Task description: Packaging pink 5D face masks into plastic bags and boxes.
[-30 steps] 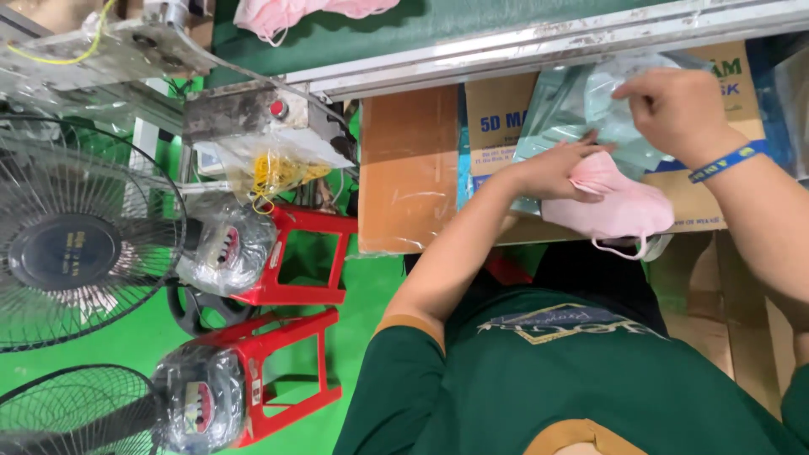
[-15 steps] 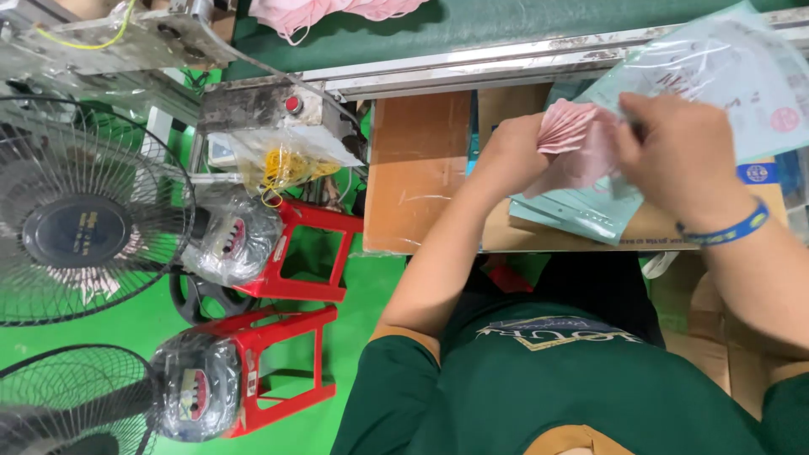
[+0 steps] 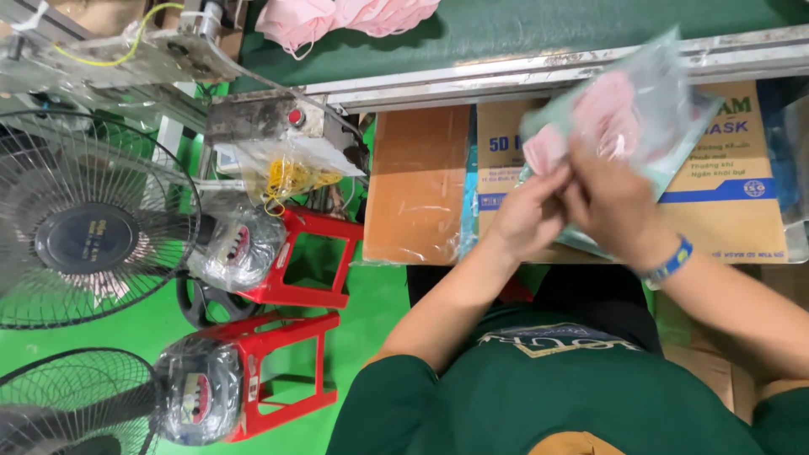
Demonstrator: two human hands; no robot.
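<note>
Pinching with the left hand (image 3: 527, 211) at the near edge of a stack of pink face masks (image 3: 602, 114), fingers closed on it. Closing the right hand (image 3: 611, 202) (blue wristband (image 3: 670, 263) at the wrist) around a clear plastic pouch (image 3: 666, 101). Apparently feeding the masks into the pouch, partway in, and blurred. Probably calling next for a steady grip on the pouch mouth. Holding all of it above a printed cardboard box (image 3: 742, 211), near the green conveyor belt (image 3: 548, 29). Lying far left on the belt, more pink masks (image 3: 345, 17).
</note>
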